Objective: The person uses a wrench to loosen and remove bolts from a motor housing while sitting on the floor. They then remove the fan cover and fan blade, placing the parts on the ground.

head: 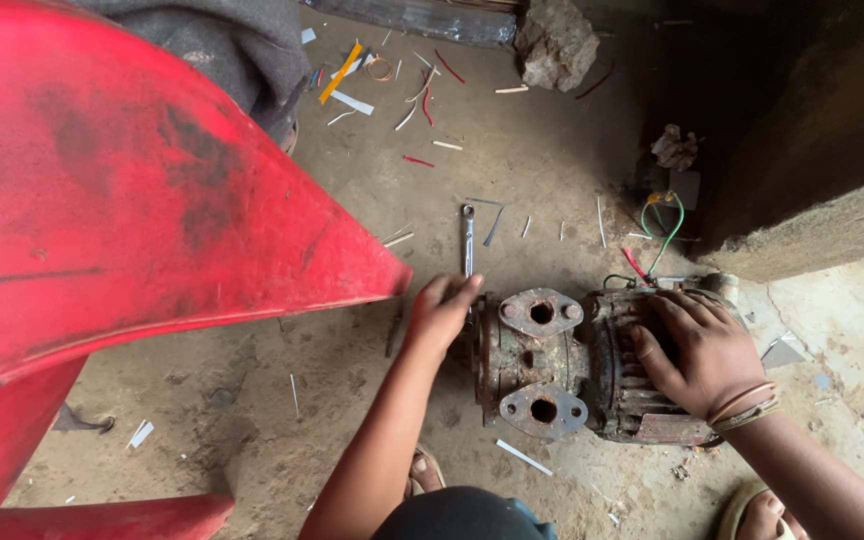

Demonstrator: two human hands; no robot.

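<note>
Rusty pump motor (592, 365) lies on the dirt floor (252, 400); right hand (702, 350) presses flat on its ribbed body, fingers spread, while left hand (440, 312) curls its fingers around the wrench (468, 240) handle.

A big red plastic chair (122, 210) fills the left side, standing on the dusty floor (552, 170). Behind it lies grey cloth (222, 45). Cut wire scraps (392, 80) litter the ground near a rough stone (557, 42). A dark slab, possibly wooden (812, 130), sits at right
</note>
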